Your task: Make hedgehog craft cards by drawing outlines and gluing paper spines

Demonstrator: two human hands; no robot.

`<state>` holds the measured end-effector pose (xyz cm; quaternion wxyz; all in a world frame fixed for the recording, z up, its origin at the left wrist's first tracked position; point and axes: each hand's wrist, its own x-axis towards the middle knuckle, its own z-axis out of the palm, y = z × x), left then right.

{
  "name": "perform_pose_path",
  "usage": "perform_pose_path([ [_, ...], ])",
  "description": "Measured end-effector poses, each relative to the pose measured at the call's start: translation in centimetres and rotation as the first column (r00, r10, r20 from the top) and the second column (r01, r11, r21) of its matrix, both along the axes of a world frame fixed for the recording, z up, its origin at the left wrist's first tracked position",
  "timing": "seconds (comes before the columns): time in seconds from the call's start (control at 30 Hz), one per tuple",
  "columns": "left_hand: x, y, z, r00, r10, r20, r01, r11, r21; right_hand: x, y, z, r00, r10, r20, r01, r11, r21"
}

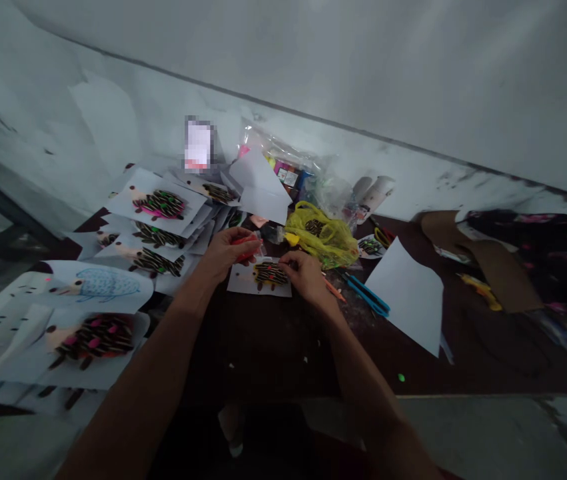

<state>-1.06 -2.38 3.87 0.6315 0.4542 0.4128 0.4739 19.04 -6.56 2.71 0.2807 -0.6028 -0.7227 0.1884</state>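
A small white card (pixel 243 286) with a striped brown and yellow hedgehog (pixel 270 273) lies on the dark table before me. Over the card's upper left, my left hand (pixel 226 252) is closed around a small clear packet with something red (pixel 247 247) in it. The fingers of my right hand (pixel 299 270) are pinched together at the hedgehog's right upper edge; what they hold, if anything, is too small to make out. Right behind the card sits a yellow plastic bag (pixel 333 243) with dark striped pieces inside.
Hedgehog cards (pixel 150 180) are piled at the left, beside a blue hedgehog drawing (pixel 108 283). Blue-handled scissors (pixel 370 293) and a white sheet (pixel 408 293) lie at the right. Behind are clear plastic bags (pixel 330 190), a folded paper (pixel 258 187) and a lit screen (pixel 198 143).
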Motion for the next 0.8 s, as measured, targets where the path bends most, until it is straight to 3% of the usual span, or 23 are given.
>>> perform_pose_path([
  [0.23,-0.03,0.01,-0.10,1.000,0.003,-0.012,-0.003,1.000,0.006,-0.16,0.15,-0.09,0.992,-0.006,0.123,0.011,0.999,-0.036],
  [0.8,-0.02,-0.08,0.09,1.000,-0.011,-0.016,0.011,1.000,0.002,-0.14,0.19,-0.40,0.995,-0.046,0.085,0.044,0.999,0.020],
])
